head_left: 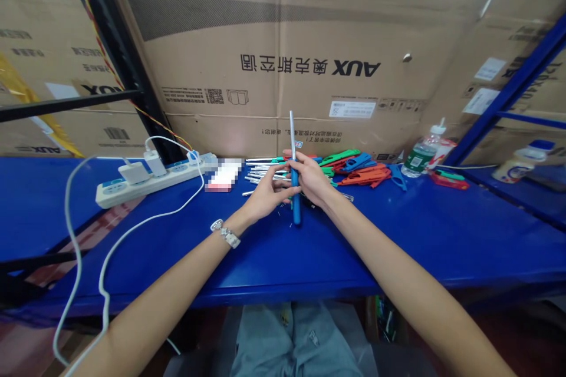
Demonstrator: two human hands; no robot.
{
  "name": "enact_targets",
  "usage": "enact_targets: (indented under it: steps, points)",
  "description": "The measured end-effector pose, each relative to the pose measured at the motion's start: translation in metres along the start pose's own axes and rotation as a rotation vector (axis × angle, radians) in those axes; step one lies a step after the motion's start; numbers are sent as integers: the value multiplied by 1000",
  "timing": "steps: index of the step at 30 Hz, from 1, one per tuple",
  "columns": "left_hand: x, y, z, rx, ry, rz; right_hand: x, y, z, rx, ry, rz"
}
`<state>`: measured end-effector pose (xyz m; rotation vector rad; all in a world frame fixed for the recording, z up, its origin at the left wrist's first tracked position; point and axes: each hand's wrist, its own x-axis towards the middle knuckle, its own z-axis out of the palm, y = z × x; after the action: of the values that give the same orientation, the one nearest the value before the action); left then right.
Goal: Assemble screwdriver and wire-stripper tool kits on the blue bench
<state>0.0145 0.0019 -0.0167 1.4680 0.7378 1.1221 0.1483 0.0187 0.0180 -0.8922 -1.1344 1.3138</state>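
Above the middle of the blue table, both my hands are closed on a tool with a blue handle and a straight silver rod [296, 206]. It stands upright, its rod pointing up and its handle down. My left hand [265, 193] pinches the handle from the left. From the other side, my right hand [312, 175] grips it higher up, where rod and handle meet. Just behind the hands lies a pile of silver rods [260, 175]. To its right are flat plastic pieces in orange [365, 175], green [338, 157] and blue [360, 162]. My hands partly hide the pile.
A white power strip [150, 182] with plugs and loose cables lies on the left of the blue table [424, 235]. Toward the right stand a green-labelled bottle [418, 159] and a blue-capped bottle [524, 164]. A large cardboard box [198, 70] rises behind.
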Motion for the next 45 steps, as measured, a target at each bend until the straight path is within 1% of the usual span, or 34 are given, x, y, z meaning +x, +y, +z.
enact_targets:
  steps: [3, 6, 7, 8, 9, 11, 14, 17, 20, 23, 27, 31, 35, 38, 41, 45]
  points:
    - [0, 5, -4, 40, 27, 39, -5, -3, -5, -30, -17, -40]
    - [-2, 13, -10, 90, 54, 53, -14, -3, -17, -215, 27, -157]
    - [-3, 14, -12, 96, 48, 47, -17, -2, -21, -283, 23, -184]
    - [-4, 16, -13, 95, 37, 39, -21, 0, -25, -339, -14, -192]
    - [-5, 16, -13, 92, 24, 31, -24, 1, -28, -382, -60, -201]
    - [-6, 16, -12, 81, 7, 22, -29, 5, -31, -431, -99, -246]
    - [-6, 15, -9, 57, 5, 8, -32, 10, -30, -448, -61, -289]
    - [-6, 14, -7, 33, -9, -8, -34, 11, -28, -444, -31, -229]
    - [-8, 14, -6, -8, -15, -17, -36, 10, -26, -420, -37, -196]
    - [-10, 14, -2, -52, -11, -24, -37, 10, -26, -396, -53, -187]
    - [-11, 14, 4, -97, 5, -38, -36, 9, -27, -382, -4, -205]
    - [-10, 15, 4, -89, 72, -45, -37, 3, -28, -384, -72, -195]
    - [-11, 15, 2, -68, 12, -65, -38, -2, -31, -408, -112, -164]
    - [-12, 13, -1, -53, -20, -56, -39, -4, -35, -438, -159, -135]
    - [-12, 11, -2, -46, -39, -54, -40, -7, -38, -443, -201, -107]
    - [-13, 11, -2, -29, -44, -74, -40, -9, -38, -425, -206, -70]
